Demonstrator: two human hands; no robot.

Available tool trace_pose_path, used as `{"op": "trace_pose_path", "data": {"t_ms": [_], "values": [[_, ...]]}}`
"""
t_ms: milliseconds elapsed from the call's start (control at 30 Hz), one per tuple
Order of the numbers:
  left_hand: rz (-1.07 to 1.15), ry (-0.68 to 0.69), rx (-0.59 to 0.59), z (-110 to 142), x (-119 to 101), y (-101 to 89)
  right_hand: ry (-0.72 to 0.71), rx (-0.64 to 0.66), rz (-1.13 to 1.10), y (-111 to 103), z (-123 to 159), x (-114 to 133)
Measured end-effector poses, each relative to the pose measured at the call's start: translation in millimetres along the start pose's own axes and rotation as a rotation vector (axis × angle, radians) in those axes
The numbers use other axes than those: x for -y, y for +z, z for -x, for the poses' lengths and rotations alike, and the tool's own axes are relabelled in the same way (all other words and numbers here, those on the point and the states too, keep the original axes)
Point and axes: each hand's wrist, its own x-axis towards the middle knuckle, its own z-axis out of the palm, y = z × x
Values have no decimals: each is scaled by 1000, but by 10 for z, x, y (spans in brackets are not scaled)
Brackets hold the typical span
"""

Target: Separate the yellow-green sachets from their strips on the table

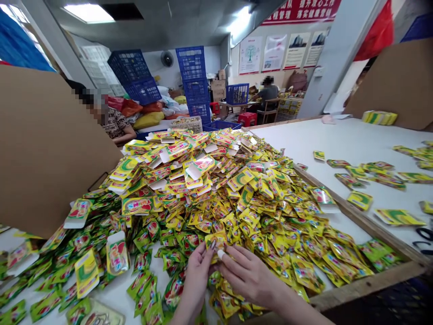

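A large heap of yellow and green foil sachets [203, 198], many on white card backings, covers the white table [115, 293]. My left hand [198, 275] and my right hand [246, 275] meet at the heap's near edge. Between their fingertips is a small yellow sachet [216, 241], pinched by both hands. A white covering sits on my right thumb [220, 254]. Loose green sachets [145, 289] lie just left of my left wrist, and yellow ones lie under my right hand.
A wooden rail [358, 216] separates this table from a white table [355, 144] on the right, which holds scattered sachets. Black-handled scissors [422, 239] lie at the right edge. Cardboard sheets [43, 144] stand at left, beside a seated person [115, 122]. Blue crates [191, 76] are stacked behind.
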Motion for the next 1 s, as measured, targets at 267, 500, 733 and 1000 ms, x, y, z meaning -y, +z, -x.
{"op": "trace_pose_path", "data": {"t_ms": [267, 500, 733, 1000], "values": [[-528, 374, 323, -43, -9, 438, 1113, -225, -1130, -182, 237, -179], [-764, 448, 284, -891, -255, 1223, 1425, -503, -1055, -386, 728, -314], [-676, 160, 319, -1477, -252, 1736, 1402, -672, -1136, -551, 928, -353], [-431, 10, 412, -504, -37, 643, 1208, -386, -1018, -432, 510, -284]]}}
